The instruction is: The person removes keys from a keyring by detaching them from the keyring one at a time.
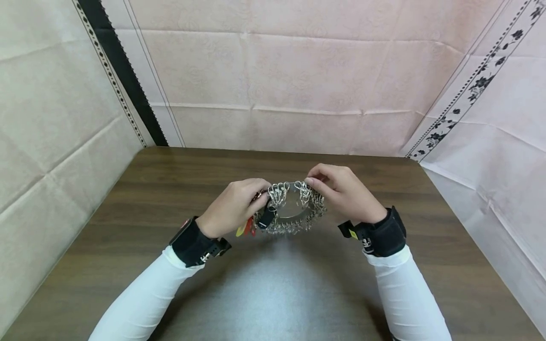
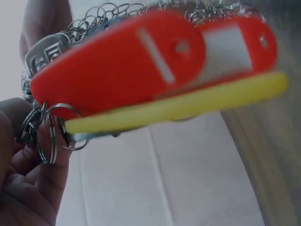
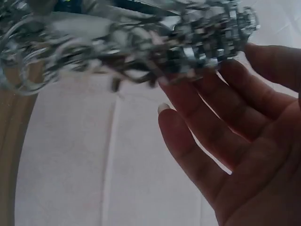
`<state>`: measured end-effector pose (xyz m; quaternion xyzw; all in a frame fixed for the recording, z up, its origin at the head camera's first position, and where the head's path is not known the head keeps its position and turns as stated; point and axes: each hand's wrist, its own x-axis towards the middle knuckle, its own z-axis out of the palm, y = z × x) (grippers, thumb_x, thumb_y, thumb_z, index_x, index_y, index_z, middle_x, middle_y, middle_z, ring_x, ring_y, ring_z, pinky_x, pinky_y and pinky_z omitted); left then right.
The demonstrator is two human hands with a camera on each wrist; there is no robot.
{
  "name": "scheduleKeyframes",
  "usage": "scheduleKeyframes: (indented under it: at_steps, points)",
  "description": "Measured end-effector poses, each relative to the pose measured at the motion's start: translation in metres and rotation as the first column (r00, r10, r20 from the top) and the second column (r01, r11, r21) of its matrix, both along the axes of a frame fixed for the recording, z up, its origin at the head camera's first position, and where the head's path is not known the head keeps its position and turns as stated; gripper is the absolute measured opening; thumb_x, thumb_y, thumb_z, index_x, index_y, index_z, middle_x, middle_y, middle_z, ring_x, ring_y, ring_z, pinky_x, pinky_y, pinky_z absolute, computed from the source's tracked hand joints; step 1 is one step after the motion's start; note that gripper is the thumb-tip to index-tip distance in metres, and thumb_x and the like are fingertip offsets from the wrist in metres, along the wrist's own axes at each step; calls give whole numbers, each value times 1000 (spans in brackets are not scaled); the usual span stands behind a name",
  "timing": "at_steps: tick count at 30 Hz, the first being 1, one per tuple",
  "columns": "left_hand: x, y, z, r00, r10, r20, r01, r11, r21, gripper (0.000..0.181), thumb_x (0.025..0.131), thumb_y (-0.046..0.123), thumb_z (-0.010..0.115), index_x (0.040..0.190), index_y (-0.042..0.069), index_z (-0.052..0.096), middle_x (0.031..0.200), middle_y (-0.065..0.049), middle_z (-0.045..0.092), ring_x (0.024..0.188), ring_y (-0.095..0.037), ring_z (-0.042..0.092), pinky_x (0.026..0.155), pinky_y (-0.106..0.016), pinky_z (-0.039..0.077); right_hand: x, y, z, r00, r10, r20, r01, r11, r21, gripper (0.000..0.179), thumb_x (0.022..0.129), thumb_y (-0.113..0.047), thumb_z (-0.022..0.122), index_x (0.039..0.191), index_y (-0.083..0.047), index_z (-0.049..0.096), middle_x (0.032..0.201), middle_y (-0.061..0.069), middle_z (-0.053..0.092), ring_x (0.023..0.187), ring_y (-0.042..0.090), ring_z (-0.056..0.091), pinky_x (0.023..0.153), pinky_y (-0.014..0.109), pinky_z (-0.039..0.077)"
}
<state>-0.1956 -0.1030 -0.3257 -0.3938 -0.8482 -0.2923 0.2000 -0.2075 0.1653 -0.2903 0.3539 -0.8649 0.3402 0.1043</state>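
Both hands hold up a large wire ring strung with many small silvery key rings and clasps. My left hand grips its left side, thumb toward me. Red key tags and a yellow key tag hang by that hand on split rings. A small black piece hangs just right of the left thumb. At the ring's upper right, my right hand pinches the hoop between thumb and fingers. In the right wrist view, blurred metal clasps lie against the fingertips.
A brown wooden table lies beneath the hands. Pale cloth with fold creases hangs behind it and down both sides. Black wrist bands with small devices sit on both wrists, over white sleeves.
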Motion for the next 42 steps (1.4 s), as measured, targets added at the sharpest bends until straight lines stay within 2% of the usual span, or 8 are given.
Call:
scheduleKeyframes:
  at_steps: [6, 10, 13, 19, 24, 32, 36, 42]
  points:
    - [2, -6, 10, 1000, -1, 4, 1, 1000, 24, 16, 97, 12, 51, 103, 6, 65, 95, -1, 66, 83, -6, 56, 76, -25, 50, -1, 6, 0, 993, 38, 108, -46, 996, 74, 25, 96, -36, 55, 103, -14, 66, 87, -4, 66, 79, 9, 58, 72, 30, 49]
    - [4, -10, 16, 1000, 4, 12, -5, 999, 48, 16, 97, 12, 51, 103, 6, 65, 96, -1, 66, 79, -8, 54, 73, -26, 50, -1, 4, -3, 980, 110, 168, -117, 992, 35, 23, 91, -35, 63, 105, -15, 64, 90, -5, 67, 84, 8, 61, 76, 30, 50]
    - [4, -12, 18, 1000, 8, 26, -10, 998, 57, 16, 96, 11, 52, 103, 6, 65, 96, -1, 66, 77, -8, 53, 71, -25, 49, -1, -1, -6, 980, 135, 149, -135, 991, -11, 17, 92, -27, 64, 103, -15, 62, 87, -4, 66, 77, 9, 60, 69, 28, 49]
    - [3, -13, 17, 999, 9, 51, -12, 998, 59, 16, 96, 10, 52, 103, 6, 65, 92, -1, 65, 69, -7, 50, 62, -24, 46, -3, -9, -11, 995, 88, 35, -85, 993, -83, 6, 92, -8, 59, 97, -10, 62, 75, -1, 61, 59, 10, 47, 53, 25, 39]
    - [1, -12, 16, 996, -15, 85, 7, 996, 86, 15, 95, 9, 52, 102, 7, 65, 86, 1, 62, 65, -6, 49, 56, -23, 45, -4, -12, -12, 996, 95, 3, -93, 981, -170, 4, 92, -6, 60, 95, -8, 61, 79, 1, 64, 62, 11, 50, 54, 25, 41]
    - [-3, -9, 11, 994, -46, 98, 33, 991, 132, 12, 92, 5, 56, 100, 6, 65, 86, 0, 65, 70, -3, 57, 60, -19, 50, -1, -14, -11, 995, 104, 3, -99, 959, -266, 6, 91, -3, 60, 96, -7, 61, 84, 2, 65, 69, 16, 56, 59, 23, 44]
    - [-2, -10, 11, 993, -53, 108, 37, 989, 145, 16, 93, 9, 58, 107, 7, 65, 90, 0, 66, 71, -2, 59, 62, -19, 51, 0, -14, -9, 996, 93, 2, -88, 950, -298, 7, 91, -2, 60, 97, -5, 61, 86, 4, 65, 73, 15, 59, 59, 24, 45]
    - [-4, -8, 12, 999, -31, 20, 27, 985, 170, 34, 93, 18, 60, 126, 9, 55, 101, -1, 66, 78, -3, 60, 66, -20, 51, 1, -9, -5, 1000, 13, -11, -16, 927, -375, 11, 90, 2, 60, 100, 1, 61, 86, 9, 66, 75, 14, 61, 63, 23, 46]
